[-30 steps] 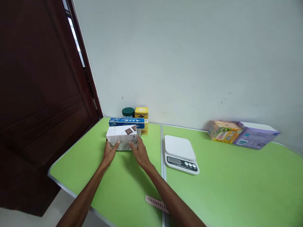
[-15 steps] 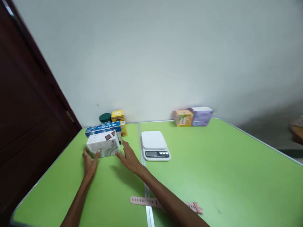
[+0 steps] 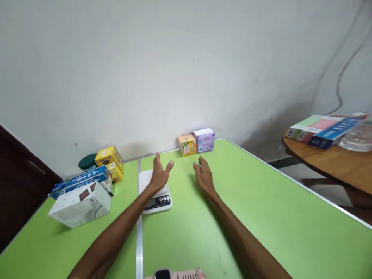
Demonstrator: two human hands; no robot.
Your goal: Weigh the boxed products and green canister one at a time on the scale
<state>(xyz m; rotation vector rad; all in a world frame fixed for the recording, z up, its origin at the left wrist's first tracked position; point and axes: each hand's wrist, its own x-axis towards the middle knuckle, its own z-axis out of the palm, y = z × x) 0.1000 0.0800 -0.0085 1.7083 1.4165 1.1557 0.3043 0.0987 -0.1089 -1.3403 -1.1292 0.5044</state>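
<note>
My left hand (image 3: 160, 173) hovers over the white kitchen scale (image 3: 157, 205), its thumb apart from the fingers and nothing in it. To the right, my right hand (image 3: 204, 175) is held above the green table (image 3: 261, 217), also with nothing in it and its thumb a little apart. Beyond the hands, near the wall, an orange-and-yellow box (image 3: 187, 145) and a purple-and-white pack (image 3: 204, 141) stand side by side; neither hand touches them. A smartwatch with a pink strap (image 3: 162, 274) lies at the near edge of the view.
At the left, a white box (image 3: 81, 205) sits before blue boxes (image 3: 78, 181), yellow boxes (image 3: 109, 157) and a green-lidded jar (image 3: 87, 162). On the right, a wooden table (image 3: 348, 166) holds flat boxes (image 3: 316, 128) and a clear glass dish (image 3: 359, 137).
Both hands have let go of the white box at the left and moved right, towards the orange box and purple pack. The view has turned right, bringing the wooden table into sight.
</note>
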